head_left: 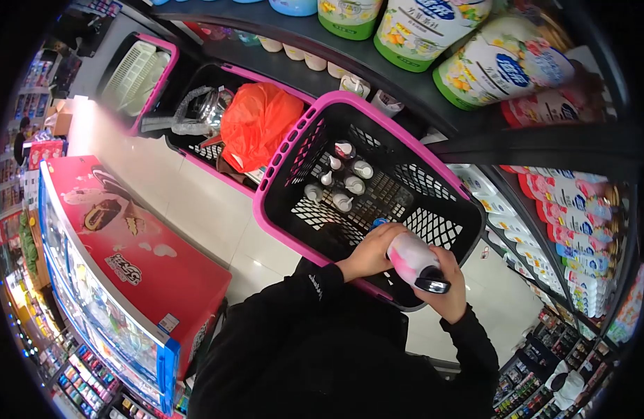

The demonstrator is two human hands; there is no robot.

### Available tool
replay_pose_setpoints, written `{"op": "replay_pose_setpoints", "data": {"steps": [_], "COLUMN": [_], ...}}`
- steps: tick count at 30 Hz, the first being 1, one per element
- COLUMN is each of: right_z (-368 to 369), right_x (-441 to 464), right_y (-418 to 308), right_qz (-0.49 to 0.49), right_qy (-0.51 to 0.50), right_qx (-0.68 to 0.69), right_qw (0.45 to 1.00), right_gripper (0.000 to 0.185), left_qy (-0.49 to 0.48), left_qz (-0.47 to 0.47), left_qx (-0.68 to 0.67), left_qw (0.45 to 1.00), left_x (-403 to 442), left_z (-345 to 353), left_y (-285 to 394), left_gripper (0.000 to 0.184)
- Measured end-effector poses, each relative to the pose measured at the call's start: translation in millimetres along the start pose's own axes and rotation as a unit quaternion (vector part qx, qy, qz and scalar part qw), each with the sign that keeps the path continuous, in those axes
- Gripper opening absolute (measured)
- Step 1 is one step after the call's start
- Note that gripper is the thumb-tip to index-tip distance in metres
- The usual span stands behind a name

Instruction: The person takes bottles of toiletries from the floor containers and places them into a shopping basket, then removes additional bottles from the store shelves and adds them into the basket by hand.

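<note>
Left hand [367,253] and right hand [450,288] are wrapped around a bottle [413,257]; if grip is lost, pump bottles [354,185] in the basket [266,225] could be toppled.

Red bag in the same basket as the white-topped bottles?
No, the red bag sits in the neighbouring basket, while the white-topped bottles stand in the nearer basket.

1 red-topped freezer [137,234] stands on pale tiles [158,171].
</note>
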State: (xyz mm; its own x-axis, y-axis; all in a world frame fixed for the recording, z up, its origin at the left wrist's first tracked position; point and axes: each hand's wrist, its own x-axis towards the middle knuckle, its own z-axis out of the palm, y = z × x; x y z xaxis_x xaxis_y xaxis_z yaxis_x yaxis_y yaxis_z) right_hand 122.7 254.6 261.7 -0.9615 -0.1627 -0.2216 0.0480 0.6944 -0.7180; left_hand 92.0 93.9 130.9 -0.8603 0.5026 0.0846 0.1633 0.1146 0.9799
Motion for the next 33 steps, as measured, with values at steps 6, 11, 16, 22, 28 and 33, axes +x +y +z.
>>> {"op": "replay_pose_setpoints", "data": {"steps": [6, 11, 16, 22, 28, 33], "right_z": [41, 90, 137, 171, 196, 207], "right_x": [37, 65, 88, 117, 137, 150], "right_y": [56, 115, 171, 228, 268, 282], "right_qz": [0.012, 0.06, 0.109, 0.052, 0.058, 0.078], "right_qy": [0.016, 0.034, 0.041, 0.06, 0.062, 0.063], "right_qx": [0.001, 0.036, 0.091, 0.026, 0.013, 0.017], "right_qw": [1.0, 0.997, 0.989, 0.997, 0.996, 0.995], "right_gripper": [0.06, 0.053, 0.055, 0.058, 0.061, 0.059], "left_qy": [0.022, 0.079, 0.147, 0.273, 0.348, 0.368], "left_qz": [-0.213, -0.542, -0.43, -0.42, -0.418, -0.396], "left_qx": [-0.116, -0.595, -0.748, -0.744, -0.704, -0.693], "left_qw": [0.97, 0.588, 0.484, 0.442, 0.456, 0.477], "left_x": [-2, 9, 28, 57, 75, 81], "left_z": [27, 45, 79, 97, 107, 112], "left_y": [-60, -112, -161, -212, -258, -282], "left_gripper": [0.055, 0.043, 0.055, 0.046, 0.042, 0.041]}}
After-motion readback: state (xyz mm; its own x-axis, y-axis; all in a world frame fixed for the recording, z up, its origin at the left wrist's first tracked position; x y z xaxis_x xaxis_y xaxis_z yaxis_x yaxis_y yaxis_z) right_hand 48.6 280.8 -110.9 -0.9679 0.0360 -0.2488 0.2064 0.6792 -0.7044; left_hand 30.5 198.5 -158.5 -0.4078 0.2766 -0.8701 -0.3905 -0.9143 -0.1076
